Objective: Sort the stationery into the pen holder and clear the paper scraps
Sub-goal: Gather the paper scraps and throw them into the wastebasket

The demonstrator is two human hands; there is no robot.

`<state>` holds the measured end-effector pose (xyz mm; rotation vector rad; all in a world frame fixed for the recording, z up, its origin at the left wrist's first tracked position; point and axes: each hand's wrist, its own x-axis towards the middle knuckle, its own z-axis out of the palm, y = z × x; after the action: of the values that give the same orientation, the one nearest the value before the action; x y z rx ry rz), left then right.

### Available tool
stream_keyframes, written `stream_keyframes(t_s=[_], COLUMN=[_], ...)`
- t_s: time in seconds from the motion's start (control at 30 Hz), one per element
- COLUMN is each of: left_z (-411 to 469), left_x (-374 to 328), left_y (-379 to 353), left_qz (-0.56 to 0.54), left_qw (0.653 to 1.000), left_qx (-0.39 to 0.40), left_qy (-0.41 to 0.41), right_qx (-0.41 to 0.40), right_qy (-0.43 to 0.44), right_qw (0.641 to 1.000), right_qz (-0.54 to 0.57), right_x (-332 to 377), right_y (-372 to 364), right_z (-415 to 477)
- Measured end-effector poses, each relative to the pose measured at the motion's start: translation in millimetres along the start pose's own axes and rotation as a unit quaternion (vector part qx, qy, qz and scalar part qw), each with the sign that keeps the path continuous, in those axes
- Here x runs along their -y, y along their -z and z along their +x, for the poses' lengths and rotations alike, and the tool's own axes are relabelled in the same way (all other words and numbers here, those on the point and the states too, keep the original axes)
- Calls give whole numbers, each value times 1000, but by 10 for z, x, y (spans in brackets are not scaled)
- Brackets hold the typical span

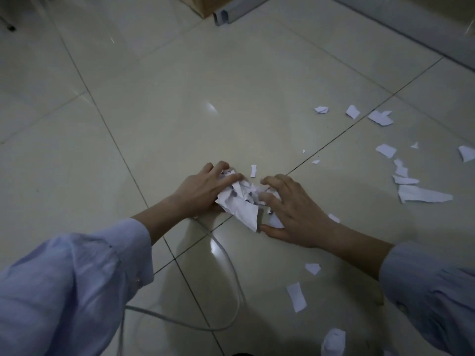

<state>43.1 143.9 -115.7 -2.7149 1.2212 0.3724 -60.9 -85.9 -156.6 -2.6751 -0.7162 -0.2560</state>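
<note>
The heap of paper scraps (240,201) lies on the tiled floor (180,98), between the two hands. The left hand (203,188) has its fingers curved over the left side of the heap and grips it. The right hand (295,209) digs into the right side with bent fingers, and its thumb lies low along the near edge.

We judge the paper very light and soft. It will not break, but it springs open again and small bits slip out easily. So we would take it from both sides and from below, pressing the hands together, not pinching it at the top. The floor looks glossy, so flat scraps may be hard to lift; we would slide them first.

The paper is white, torn into uneven pieces and crumpled, with one larger sheet at the front. More loose scraps (424,196) lie well apart to the right. We see no pen holder here.
</note>
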Motion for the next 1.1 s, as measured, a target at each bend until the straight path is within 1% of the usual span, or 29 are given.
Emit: stream_keyframes(t_s=[0.07,0.13,0.2,0.27,0.3,0.4,0.47,0.57,0.73,0.8,0.87,0.9,0.97,1.03,1.1], left_z=[-15,-23,-23,-25,-24,-27,-33,-48,-55,-51,-33,-11,48,102,156], left_x=[-28,-53,-81,-110,-123,-163,-198,-262,-348,-368,-384,-382,-367,-364,-362], left_y=[-22,-33,-44,-53,-56,-56,-46,-2,53,56,52,37,36,111,211], left_qz=[-7,-7,-9,-10,-8,-3,1,8,32,31,10,2,15,26,30], left_qw=[1000,1000,1000,1000,1000,1000,1000,999,996,997,999,999,1000,1000,999], left_qx=[-7,-13,-19,-22,-23,-25,-22,-18,-45,-34,-10,-11,-12,-10,-14], left_qy=[1,3,5,2,-1,-7,-17,-33,-65,-62,-51,-39,-18,-9,-6], right_qx=[10,60,115,132,119,25,-12,-37,-47,-44,-37,-27,6,39,57], right_qy=[-13,-16,-15,-20,-16,8,21,33,55,48,25,11,-25,-82,-146], right_qw=[1000,998,993,991,993,1000,999,995,991,990,993,996,1000,993,982], right_qz=[23,29,10,6,5,-6,-43,-92,-113,-128,-111,-84,3,77,104], right_x=[-27,-57,-76,-65,-53,-34,-28,-16,-8,16,38,45,43,4,-58], right_y=[9,8,-22,-42,-49,-75,-92,-125,-107,-68,6,40,128,224,312], right_z=[53,101,138,159,171,173,153,113,92,88,96,104,137,176,174])
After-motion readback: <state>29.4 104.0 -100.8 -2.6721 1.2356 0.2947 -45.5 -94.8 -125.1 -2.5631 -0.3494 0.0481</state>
